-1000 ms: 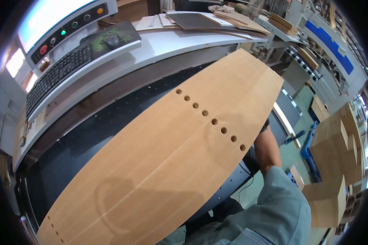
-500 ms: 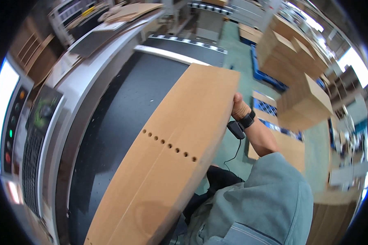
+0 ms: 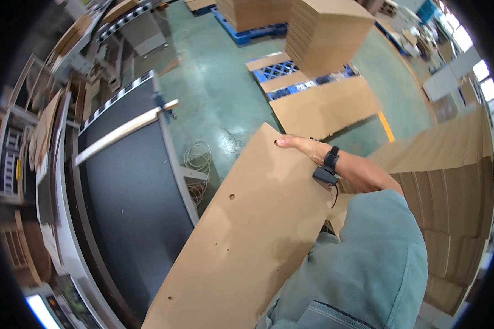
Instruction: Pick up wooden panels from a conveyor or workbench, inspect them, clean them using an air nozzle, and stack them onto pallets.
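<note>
A long light-brown board stretches from the lower edge up to the middle of the view, tilted in front of me. Its visible face has a few scattered round holes. My right hand is closed on the board's far right corner, the thumb lying on the top face and the other fingers hidden beneath. A black strap and a small black device sit on that wrist. My left hand is out of view. Left of the board lies the black bed of a machine, crossed by a pale bar.
Close on my right rises a tall stack of brown boards. Farther off, another stack stands by a blue pallet and a flat brown sheet. A coiled cable lies on the floor beside the machine.
My view has swung right, away from the machine. The board has come along in my right hand; its visible face now shows scattered holes instead of a row.
</note>
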Demonstrator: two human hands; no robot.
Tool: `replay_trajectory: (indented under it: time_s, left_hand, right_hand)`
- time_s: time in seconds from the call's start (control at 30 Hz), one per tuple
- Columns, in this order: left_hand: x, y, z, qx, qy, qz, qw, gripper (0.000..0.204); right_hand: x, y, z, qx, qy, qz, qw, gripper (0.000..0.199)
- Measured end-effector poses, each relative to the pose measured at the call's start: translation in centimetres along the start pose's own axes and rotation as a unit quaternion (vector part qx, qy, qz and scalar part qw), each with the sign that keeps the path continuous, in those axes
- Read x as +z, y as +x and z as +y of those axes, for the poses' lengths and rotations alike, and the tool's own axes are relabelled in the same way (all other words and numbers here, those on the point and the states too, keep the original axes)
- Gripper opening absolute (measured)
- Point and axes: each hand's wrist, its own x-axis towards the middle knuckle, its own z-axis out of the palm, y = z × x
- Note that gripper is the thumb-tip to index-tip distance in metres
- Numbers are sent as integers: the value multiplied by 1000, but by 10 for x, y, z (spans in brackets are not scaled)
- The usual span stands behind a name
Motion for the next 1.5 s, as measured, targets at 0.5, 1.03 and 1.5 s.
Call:
replay_trajectory:
  time_s: [0.5, 1.03, 1.5]
  left_hand:
    - [348, -15, 56, 194, 237, -277, 911, 92]
    - [766, -77, 80, 236, 274, -543, 758, 81]
    - [1087, -273, -81, 168, 385, -542, 728, 76]
  right_hand:
    - [-272, -77, -4, -77, 214, 234, 945, 59]
    - [-430, -156, -32, -266, 354, 421, 792, 81]
    - [-680, -212, -145, -221, 388, 465, 764, 73]
